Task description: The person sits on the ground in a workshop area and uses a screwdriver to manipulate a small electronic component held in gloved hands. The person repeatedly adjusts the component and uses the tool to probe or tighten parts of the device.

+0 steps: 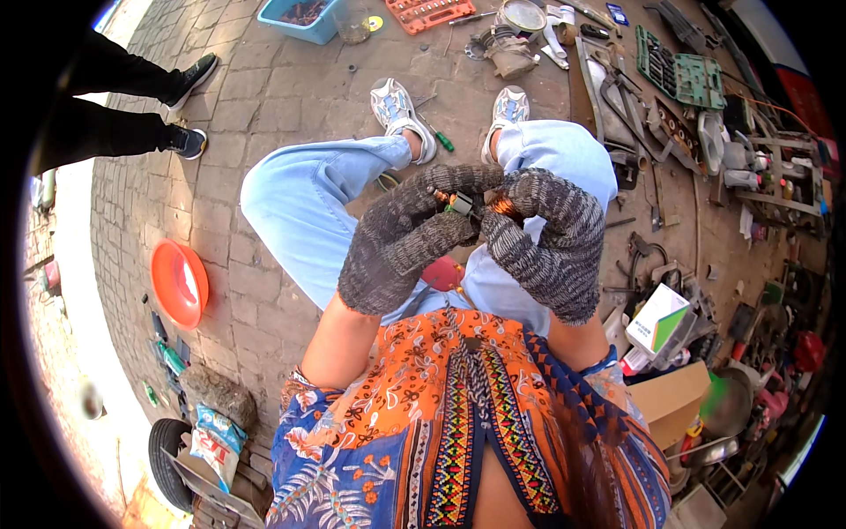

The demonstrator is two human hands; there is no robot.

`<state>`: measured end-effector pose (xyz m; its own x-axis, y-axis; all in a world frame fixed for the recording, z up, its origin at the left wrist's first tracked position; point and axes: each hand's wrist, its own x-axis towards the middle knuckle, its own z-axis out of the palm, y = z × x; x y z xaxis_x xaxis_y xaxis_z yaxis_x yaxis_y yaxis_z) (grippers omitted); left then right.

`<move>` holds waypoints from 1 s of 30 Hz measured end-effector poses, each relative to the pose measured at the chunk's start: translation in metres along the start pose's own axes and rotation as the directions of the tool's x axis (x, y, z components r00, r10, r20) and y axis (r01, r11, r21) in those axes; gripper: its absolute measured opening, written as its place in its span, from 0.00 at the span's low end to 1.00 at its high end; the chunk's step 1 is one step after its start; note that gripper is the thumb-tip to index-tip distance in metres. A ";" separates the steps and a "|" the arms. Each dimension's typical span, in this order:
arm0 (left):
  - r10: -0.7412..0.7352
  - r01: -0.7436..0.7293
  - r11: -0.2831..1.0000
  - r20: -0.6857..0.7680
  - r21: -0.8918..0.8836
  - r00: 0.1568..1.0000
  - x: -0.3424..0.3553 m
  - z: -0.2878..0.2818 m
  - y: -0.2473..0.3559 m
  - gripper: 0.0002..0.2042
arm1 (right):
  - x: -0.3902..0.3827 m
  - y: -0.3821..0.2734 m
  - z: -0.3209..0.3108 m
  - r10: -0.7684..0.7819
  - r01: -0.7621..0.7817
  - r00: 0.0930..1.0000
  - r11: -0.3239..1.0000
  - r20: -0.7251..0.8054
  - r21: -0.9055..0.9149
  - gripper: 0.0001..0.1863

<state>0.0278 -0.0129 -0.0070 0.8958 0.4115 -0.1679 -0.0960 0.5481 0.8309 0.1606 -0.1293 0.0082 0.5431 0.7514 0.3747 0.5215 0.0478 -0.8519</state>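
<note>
Both my hands wear dark grey knitted gloves and meet above my lap, between my knees. Between them is a small copper-wound part (461, 204), which looks like a motor armature, with a silvery-grey body and orange copper wire showing at both ends. My left hand (395, 240) pinches its left side between thumb and fingers. My right hand (553, 240) has its fingers curled round the right end, beside the copper windings (501, 207). The gloved fingertips hide part of it. On the ground between my shoes lies a screwdriver with a green handle (444, 141).
An orange-red basin (180, 284) stands on the paving to the left. Near the top are a blue tub (304, 25) and an orange tool case (427, 12). A green socket case (679, 70) and scattered metal parts crowd the right. Another person's legs (123, 128) stand at upper left.
</note>
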 end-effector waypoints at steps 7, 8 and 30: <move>0.067 -0.074 0.950 0.034 0.302 0.997 0.002 0.002 0.012 0.19 | 0.013 -0.011 -0.008 -0.148 0.168 0.984 0.957 0.097 -0.236 0.12; 0.082 -0.085 0.934 0.023 0.347 0.996 0.002 0.004 0.012 0.19 | 0.014 -0.010 -0.008 -0.188 0.206 0.977 0.950 0.098 -0.233 0.12; 0.149 -0.189 0.917 0.137 0.352 0.979 0.004 0.000 0.003 0.19 | -0.005 0.014 0.000 0.424 -0.306 0.901 0.771 -0.090 0.559 0.12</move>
<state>0.0315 -0.0098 -0.0051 0.9226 0.3845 0.0320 -0.1042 0.1685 0.9802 0.1650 -0.1326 -0.0061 0.7697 0.6383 0.0097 -0.1324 0.1744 -0.9757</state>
